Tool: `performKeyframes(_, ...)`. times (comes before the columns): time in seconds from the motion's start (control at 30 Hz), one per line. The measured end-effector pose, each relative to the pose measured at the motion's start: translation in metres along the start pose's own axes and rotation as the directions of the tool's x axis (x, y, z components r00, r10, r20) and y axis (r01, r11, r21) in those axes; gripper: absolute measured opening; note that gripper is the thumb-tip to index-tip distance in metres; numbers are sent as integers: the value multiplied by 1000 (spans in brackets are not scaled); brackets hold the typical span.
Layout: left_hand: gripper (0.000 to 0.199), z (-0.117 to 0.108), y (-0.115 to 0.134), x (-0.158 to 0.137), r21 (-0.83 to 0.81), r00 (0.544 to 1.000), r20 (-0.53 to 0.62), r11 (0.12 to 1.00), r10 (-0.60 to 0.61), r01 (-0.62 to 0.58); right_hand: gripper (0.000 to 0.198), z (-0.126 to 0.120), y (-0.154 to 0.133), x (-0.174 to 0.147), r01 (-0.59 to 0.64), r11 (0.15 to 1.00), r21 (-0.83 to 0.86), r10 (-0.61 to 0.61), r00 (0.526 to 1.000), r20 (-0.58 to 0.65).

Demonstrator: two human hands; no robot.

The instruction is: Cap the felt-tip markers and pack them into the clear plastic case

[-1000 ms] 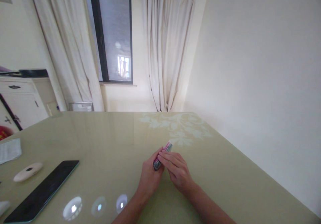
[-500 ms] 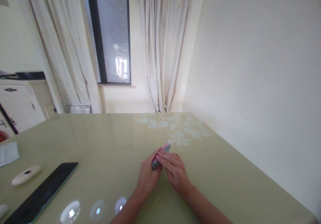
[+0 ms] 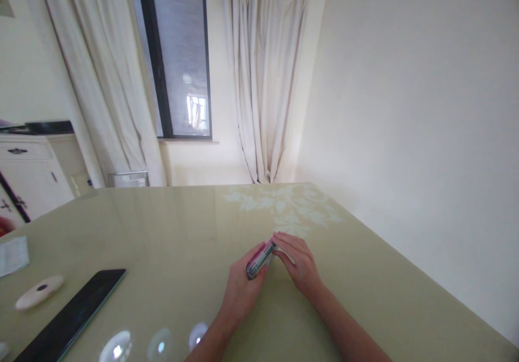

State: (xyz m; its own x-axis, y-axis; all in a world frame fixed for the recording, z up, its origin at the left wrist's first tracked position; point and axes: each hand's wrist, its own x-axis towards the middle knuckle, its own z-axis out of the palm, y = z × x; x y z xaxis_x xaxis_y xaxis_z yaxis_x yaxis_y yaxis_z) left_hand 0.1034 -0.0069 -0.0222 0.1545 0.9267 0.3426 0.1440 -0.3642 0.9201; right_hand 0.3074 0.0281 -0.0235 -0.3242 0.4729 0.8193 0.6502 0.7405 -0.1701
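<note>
A small, slim oblong object, pink on top with a grey, shiny side, is held above the table; its exact kind is unclear. My left hand grips its near part, thumb on one side and fingers on the other. At the far end, the fingers and thumb of my right hand close on its tip, which they partly hide.
The green glossy table carries a black tablet-like slab, a white oval device and a pale packet on the left. A bare wall borders the right edge; curtains hang behind.
My right hand has slid from the object's middle to its far end, moving right and away. More of the object's side now shows. My left hand keeps its grip.
</note>
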Motion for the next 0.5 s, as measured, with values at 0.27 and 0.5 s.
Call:
performKeyframes(0.27, 50, -1, 0, 3, -48, 1000, -6, 999, -22, 22, 37, 6, 1, -2, -42, 999, 20, 42, 999, 4)
performKeyframes(0.5, 70, 1, -12, 0, 62, 1000, 9, 998, -21, 20, 34, 13, 0, -3, -217, 961, 171, 219, 976, 8)
